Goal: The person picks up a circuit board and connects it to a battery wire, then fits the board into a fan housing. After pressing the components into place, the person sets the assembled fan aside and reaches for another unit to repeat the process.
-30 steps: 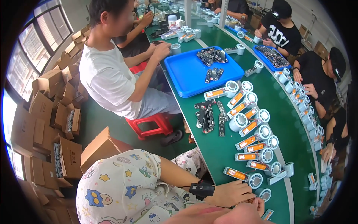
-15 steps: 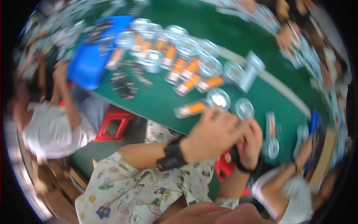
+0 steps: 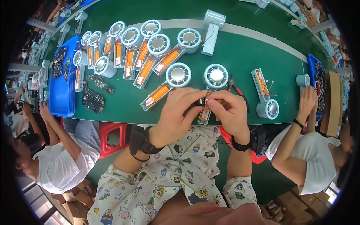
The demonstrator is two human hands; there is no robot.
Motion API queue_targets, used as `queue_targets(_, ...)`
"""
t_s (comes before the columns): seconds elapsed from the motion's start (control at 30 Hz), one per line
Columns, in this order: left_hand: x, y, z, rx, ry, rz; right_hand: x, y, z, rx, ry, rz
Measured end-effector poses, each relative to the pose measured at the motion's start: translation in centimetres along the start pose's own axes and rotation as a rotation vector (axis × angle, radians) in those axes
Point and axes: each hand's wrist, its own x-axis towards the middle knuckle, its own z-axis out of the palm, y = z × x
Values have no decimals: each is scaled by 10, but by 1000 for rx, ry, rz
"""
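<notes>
My left hand (image 3: 178, 112) pinches a small black circuit board (image 3: 201, 101) between thumb and fingers, over the table's near edge. My right hand (image 3: 229, 112) meets it there, with thumb and forefinger closed on a small white connector (image 3: 207, 99) at the board's edge. Beneath both hands lies an opened light-blue handheld fan (image 3: 216, 76); its handle (image 3: 204, 116) shows partly below my fingers. Left of it, another opened fan (image 3: 177, 75) has an orange battery (image 3: 159, 93) in its handle. Red-handled pliers (image 3: 237, 89) lie beyond my right hand, partly covered by it.
Several more opened fans (image 3: 158, 44) spread across the table's left half. Loose circuit boards (image 3: 93, 99) are piled near a blue tray (image 3: 62, 101). One closed-looking fan (image 3: 212, 35) lies at the back, another opened one (image 3: 267, 108) to the right. Co-workers sit at both sides.
The view has swung level and sharpened from a tilted blur. My hands stay close together above the near edge; the board between them now shows clearly.
</notes>
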Motion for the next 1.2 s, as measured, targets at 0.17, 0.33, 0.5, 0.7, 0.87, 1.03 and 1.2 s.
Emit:
queue_targets(0.17, 3, -10, -3, -32, -19, 26, 6, 0, 0, -270, -18, -220)
queue_targets(0.33, -1, -19, -2, -134, -67, -23, 7, 1, 2, -445, -24, -361)
queue_targets(0.5, -1, -22, -1, -143, -50, 19, 7, -5, 0, -539, -23, -375)
queue_targets(0.7, 0, -20, 3, -157, 6, 26, 10, -10, -3, -586, -49, -397)
queue_targets(0.87, 0, -19, 2, -172, 8, 1, 10, -10, -2, -599, -34, -417)
queue_targets(1.03, -1, -17, 0, -187, -38, -1, 4, -15, -3, -637, -62, -399)
queue_targets(1.2, -1, -19, -1, -182, -71, 0, 4, -13, -5, -572, -53, -371)
